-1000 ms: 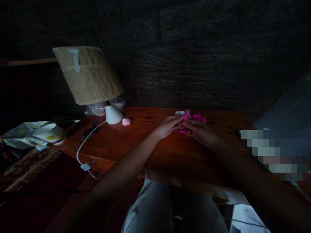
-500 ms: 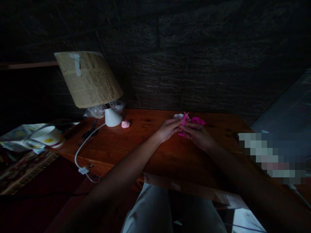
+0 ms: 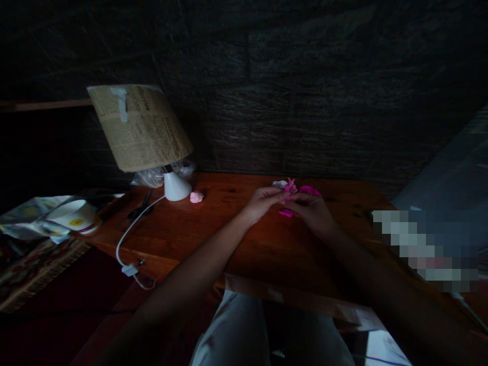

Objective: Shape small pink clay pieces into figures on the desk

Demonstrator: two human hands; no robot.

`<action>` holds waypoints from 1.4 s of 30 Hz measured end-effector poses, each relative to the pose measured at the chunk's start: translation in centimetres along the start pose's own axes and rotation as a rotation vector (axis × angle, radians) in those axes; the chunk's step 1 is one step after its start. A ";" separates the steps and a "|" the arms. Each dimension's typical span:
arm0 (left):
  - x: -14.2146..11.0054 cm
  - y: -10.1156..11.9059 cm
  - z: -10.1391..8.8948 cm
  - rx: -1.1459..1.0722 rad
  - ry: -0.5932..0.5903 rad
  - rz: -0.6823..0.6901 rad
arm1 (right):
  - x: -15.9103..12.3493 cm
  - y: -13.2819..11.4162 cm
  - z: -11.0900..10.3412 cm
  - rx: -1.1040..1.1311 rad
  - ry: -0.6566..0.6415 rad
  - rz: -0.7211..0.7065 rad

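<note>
Over the far part of the wooden table (image 3: 213, 229), both my hands meet at a small pink flower-like piece (image 3: 291, 186). My left hand (image 3: 265, 201) pinches it from the left with thumb and forefinger. The fingers of my right hand (image 3: 310, 207) are closed on its lower side. Behind my right hand lies a bright magenta piece (image 3: 310, 190), partly hidden. Another magenta piece (image 3: 285, 213) shows below my fingertips. A whitish piece (image 3: 279, 183) lies just behind my left hand. The material of these pieces is too dim to tell.
A lamp (image 3: 177, 186) with a newsprint-patterned shade stands at the left, its white cord (image 3: 121, 239) hanging over the front edge. Beside its base is a pale pink lump (image 3: 196, 196). Dark scissors (image 3: 140, 206) and a white paper bowl (image 3: 74, 214) are farther left. A brick-patterned wall rises behind.
My fingers have shifted around the pink piece, and more of its ruffled top now shows. The magenta piece below my fingertips is more exposed. The view has tilted slightly.
</note>
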State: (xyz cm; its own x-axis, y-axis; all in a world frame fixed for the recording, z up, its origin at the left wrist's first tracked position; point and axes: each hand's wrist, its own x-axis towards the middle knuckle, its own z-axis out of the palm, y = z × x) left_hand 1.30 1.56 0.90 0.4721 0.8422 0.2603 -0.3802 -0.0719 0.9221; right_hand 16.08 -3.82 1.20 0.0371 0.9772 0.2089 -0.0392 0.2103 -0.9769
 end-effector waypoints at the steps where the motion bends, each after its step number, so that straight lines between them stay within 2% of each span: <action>1: 0.0 0.0 0.0 -0.002 -0.002 0.010 | 0.0 -0.1 0.0 -0.003 -0.021 -0.007; 5: 0.0 0.1 0.2 -0.068 -0.042 0.016 | -0.1 -0.3 0.1 0.030 -0.117 0.011; 12: -0.1 0.0 -0.1 -0.148 -0.065 -0.080 | -0.1 0.2 -0.1 0.029 -0.150 0.064; 20: -0.2 0.2 -0.4 -0.181 -0.135 -0.088 | -0.1 0.4 -0.3 0.019 -0.177 0.087; 26: -0.3 0.3 -0.3 -0.177 -0.118 -0.118 | 0.0 0.3 -0.5 0.115 -0.171 0.121; 32: -0.3 0.4 -0.1 -0.205 -0.068 -0.078 | -0.1 -0.2 -0.8 0.088 -0.178 0.167; 37: -0.1 0.5 0.0 -0.209 0.003 -0.052 | 0.2 -0.9 -1.4 0.142 -0.086 0.199; 42: 0.1 0.1 -0.1 -0.160 -0.057 -0.061 | 0.1 -0.7 -1.5 0.145 -0.166 0.239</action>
State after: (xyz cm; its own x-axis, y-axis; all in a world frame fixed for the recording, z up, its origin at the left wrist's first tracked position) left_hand 1.21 1.72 0.98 0.5404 0.8107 0.2254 -0.4694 0.0681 0.8804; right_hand 17.62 -3.88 1.82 -0.1532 0.9882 -0.0091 -0.1697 -0.0354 -0.9849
